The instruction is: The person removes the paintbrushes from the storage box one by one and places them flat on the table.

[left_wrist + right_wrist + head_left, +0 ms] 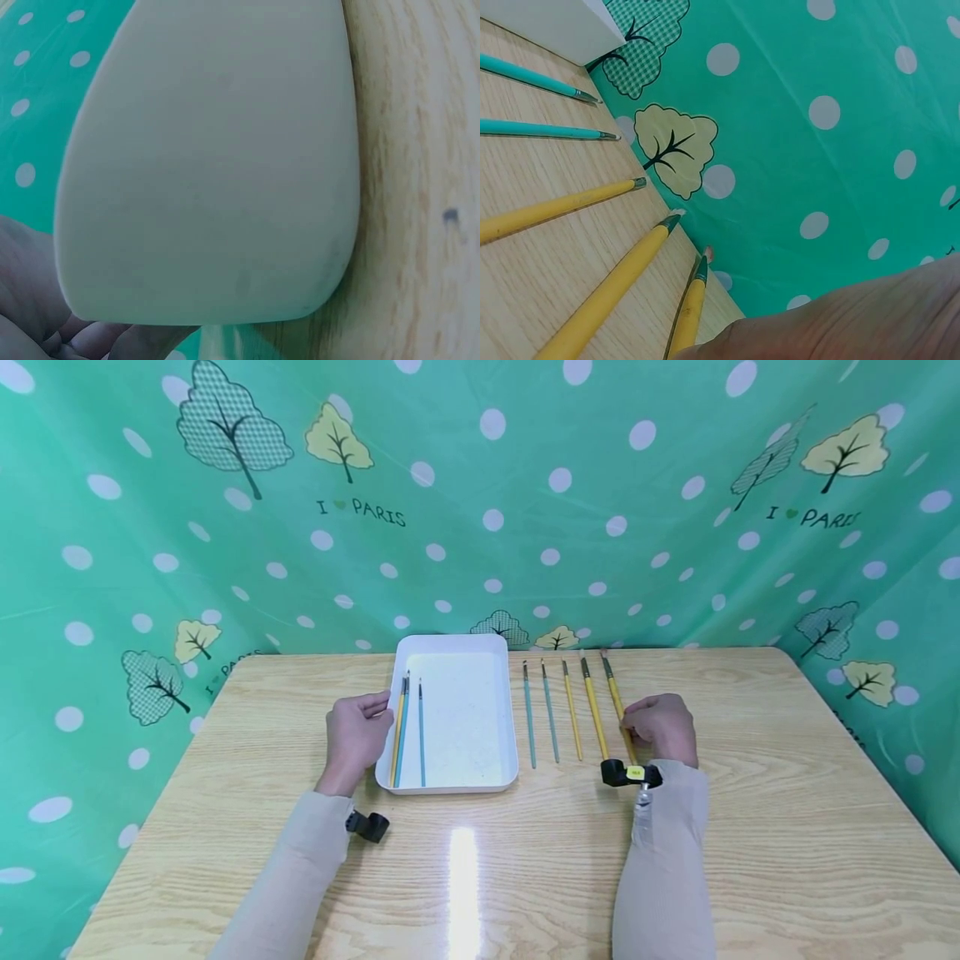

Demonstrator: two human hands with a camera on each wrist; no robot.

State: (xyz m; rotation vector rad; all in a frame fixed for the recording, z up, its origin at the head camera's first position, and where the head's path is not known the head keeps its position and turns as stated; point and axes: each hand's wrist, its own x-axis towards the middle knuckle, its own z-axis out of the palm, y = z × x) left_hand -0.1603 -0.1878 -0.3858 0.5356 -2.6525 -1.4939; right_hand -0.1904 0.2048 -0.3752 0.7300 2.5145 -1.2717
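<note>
My right hand (662,727) pinches the handle of the rightmost yellow paintbrush (617,697), its bristles pointing toward the back edge. In the right wrist view that same paintbrush (690,311) slants up from under the hand. To its left lie two more yellow paintbrushes, a thick one (594,710) and a thinner one (572,710), then two teal ones (529,718). My left hand (356,737) holds the left rim of a white tray (465,718). Inside it, along the left side, lie a yellow paintbrush (397,739) and two blue ones (422,735).
The wooden table (540,868) carries a bright light reflection at its front middle. A green polka-dot curtain (450,568) hangs right behind the table's back edge. In the left wrist view the tray's outer wall (210,172) fills most of the picture.
</note>
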